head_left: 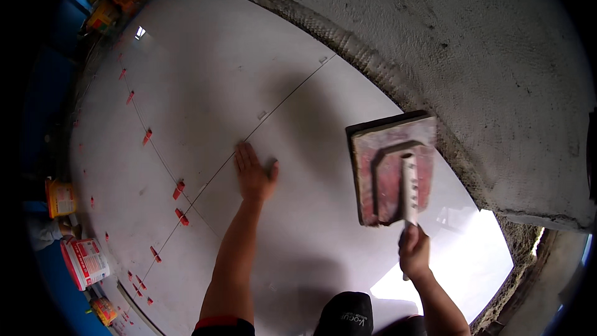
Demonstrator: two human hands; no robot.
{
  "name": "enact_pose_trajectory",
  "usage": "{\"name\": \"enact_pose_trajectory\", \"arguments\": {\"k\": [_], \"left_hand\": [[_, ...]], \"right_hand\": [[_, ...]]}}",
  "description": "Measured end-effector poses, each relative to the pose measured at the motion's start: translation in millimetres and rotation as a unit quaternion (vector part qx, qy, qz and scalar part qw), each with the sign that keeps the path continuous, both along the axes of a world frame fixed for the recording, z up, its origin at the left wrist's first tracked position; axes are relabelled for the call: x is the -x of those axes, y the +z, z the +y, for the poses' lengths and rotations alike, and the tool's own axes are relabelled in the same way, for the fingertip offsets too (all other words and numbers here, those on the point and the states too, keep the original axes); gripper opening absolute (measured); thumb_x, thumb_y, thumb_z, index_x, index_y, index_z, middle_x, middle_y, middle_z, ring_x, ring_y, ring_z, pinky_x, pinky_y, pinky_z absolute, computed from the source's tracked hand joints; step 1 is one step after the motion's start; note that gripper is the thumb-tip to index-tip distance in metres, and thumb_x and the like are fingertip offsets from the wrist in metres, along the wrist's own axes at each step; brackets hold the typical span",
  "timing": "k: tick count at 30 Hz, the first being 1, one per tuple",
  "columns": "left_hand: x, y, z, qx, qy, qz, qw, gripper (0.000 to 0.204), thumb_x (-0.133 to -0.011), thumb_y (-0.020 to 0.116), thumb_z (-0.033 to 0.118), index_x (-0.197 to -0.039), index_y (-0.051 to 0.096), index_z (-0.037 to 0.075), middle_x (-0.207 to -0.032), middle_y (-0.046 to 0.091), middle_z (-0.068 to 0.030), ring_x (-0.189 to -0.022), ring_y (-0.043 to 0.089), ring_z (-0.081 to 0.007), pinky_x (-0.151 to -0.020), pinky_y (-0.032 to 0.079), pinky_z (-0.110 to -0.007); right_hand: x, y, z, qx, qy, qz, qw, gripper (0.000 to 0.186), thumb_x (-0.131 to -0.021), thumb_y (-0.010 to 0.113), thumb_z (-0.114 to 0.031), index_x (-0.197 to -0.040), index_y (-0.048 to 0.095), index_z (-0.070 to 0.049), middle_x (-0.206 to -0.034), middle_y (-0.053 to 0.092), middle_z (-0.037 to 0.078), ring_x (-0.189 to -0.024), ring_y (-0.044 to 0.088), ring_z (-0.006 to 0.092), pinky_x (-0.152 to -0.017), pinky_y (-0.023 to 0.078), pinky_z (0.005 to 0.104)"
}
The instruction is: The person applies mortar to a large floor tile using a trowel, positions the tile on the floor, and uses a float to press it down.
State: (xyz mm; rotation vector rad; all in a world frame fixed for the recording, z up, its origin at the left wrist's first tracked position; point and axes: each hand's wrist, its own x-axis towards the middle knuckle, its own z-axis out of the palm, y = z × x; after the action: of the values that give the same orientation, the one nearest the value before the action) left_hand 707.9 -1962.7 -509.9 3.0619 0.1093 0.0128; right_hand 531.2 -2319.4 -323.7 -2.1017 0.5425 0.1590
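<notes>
My left hand (252,171) lies flat on a large glossy white tile (292,211), fingers spread, fingertips at the thin joint with the neighbouring tile (205,81). In my right hand (414,252) is the white handle of a rectangular float (398,168), its fingers wrapped round the lower end. The float has a worn, red-stained back and a dark pad along its edge. It is over the right part of the tile; whether the pad touches the surface I cannot tell. Small grey clips (262,115) stand in the joint. Red levelling wedges (179,190) sit along the crossing joint.
Rough grey mortar (497,56) borders the tiles at the upper right, with a crumbly edge. Buckets, one white and red (87,262) and one yellow (61,198), stand at the left. More red wedges (155,254) lie lower left. Something black and rounded (346,314) shows at the lower edge.
</notes>
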Motion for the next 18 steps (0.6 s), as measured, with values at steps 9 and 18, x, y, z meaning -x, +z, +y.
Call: {"name": "enact_pose_trajectory", "arguments": {"k": [9, 18], "left_hand": [[-2, 8, 8, 0.032, -0.019, 0.001, 0.999, 0.099, -0.092, 0.054, 0.055, -0.153, 0.013, -0.012, -0.162, 0.012, -0.0291, -0.152, 0.009, -0.0416, -0.124, 0.009, -0.049], [-10, -5, -6, 0.033, -0.048, -0.019, 0.998, 0.099, -0.093, 0.050, 0.058, -0.153, 0.012, -0.012, -0.162, 0.011, -0.0287, -0.152, 0.008, -0.0404, -0.124, 0.010, -0.048]], "right_hand": [[-147, 1, 2, -0.055, 0.091, 0.096, 0.990, 0.058, -0.105, 0.036, -0.053, -0.086, 0.056, -0.002, -0.060, 0.052, 0.007, -0.051, 0.053, 0.0188, -0.048, 0.044, 0.0353], [-186, -88, -8, -0.019, 0.079, 0.155, 0.985, 0.063, -0.101, 0.037, -0.063, -0.074, 0.049, -0.008, -0.058, 0.048, 0.000, -0.046, 0.048, 0.0120, -0.043, 0.042, 0.0333]]}}
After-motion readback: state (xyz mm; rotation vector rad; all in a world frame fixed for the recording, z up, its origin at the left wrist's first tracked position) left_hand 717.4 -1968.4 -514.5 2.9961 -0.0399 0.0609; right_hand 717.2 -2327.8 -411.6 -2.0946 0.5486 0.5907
